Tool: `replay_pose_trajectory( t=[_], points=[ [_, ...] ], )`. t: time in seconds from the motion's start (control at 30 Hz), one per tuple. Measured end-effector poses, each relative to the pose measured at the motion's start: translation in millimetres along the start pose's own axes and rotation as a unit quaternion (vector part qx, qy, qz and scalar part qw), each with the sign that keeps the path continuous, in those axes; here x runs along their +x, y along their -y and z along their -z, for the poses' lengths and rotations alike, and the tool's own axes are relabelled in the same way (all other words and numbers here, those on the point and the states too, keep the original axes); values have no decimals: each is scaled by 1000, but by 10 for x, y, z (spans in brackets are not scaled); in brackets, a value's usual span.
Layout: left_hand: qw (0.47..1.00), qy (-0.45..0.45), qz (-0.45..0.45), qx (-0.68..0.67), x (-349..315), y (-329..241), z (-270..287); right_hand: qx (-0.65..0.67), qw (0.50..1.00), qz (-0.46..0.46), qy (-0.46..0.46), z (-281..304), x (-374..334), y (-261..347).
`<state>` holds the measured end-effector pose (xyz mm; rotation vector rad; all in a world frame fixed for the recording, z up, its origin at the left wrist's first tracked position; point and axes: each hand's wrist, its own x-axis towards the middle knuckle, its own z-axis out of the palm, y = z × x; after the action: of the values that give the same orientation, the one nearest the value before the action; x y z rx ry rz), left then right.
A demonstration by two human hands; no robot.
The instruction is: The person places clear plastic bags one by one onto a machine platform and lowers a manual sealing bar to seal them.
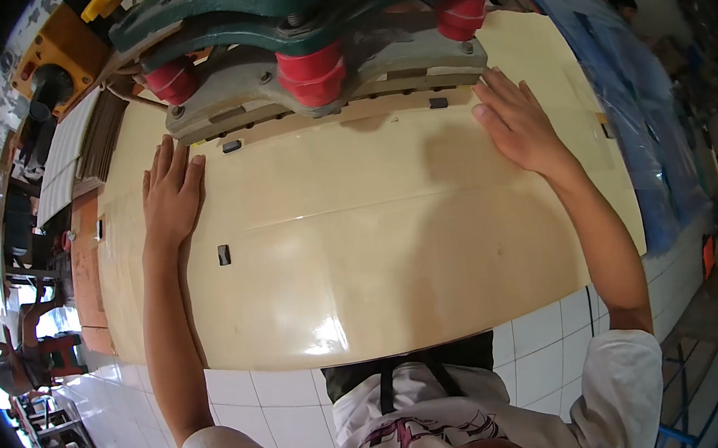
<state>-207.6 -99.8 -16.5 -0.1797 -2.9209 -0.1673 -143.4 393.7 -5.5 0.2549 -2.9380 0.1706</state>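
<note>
A wide, glossy cream sheet (362, 258) lies across the table in front of me, with a crease running across its middle. My left hand (170, 190) rests flat near the sheet's left side, fingers stretched forward. On the right, my right hand (518, 122) lies with its fingers extended toward the machine, thumb apart. Between and beyond both hands sits a heavy press head (323, 76), green above and grey below, with red cylindrical mounts (311, 73). Small dark blocks (232, 146) are on the sheet, one (224, 255) nearer me and another (438, 103) close to the press.
An orange control box (62, 58) with a black knob stands at the far left, above a stack of pale sheets (76, 156). Blue plastic sheeting (615, 104) hangs along the right edge. White floor tiles (286, 404) show below the sheet. Shelving (65, 442) stands at lower left.
</note>
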Motion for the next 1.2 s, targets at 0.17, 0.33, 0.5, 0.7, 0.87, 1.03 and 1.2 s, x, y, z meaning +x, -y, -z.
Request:
replay_pose_trajectory(
  t=[0.17,0.33,0.5,0.7,0.87,1.03,1.2],
  points=[
    [1000,0,-3,24,-8,1,-4,-2,1000,-6,13,-23,8,2],
    [999,2,-24,28,-7,22,0,-14,1000,-12,18,-34,5,-10],
    [1000,-10,-2,-2,-21,14,-33,-15,1000,-12,22,-24,11,-2],
    [1000,-21,-3,4,-35,46,-19,-11,1000,-3,10,2,14,30],
    [1000,-26,-7,4,-19,54,-63,0,999,-28,22,-5,26,22],
    [999,-46,-9,-5,-57,10,-33,17,1000,-22,10,-29,31,-34],
    [998,-61,-18,-11,-66,0,-71,42,999,-27,11,-39,42,-59]
  ],
)
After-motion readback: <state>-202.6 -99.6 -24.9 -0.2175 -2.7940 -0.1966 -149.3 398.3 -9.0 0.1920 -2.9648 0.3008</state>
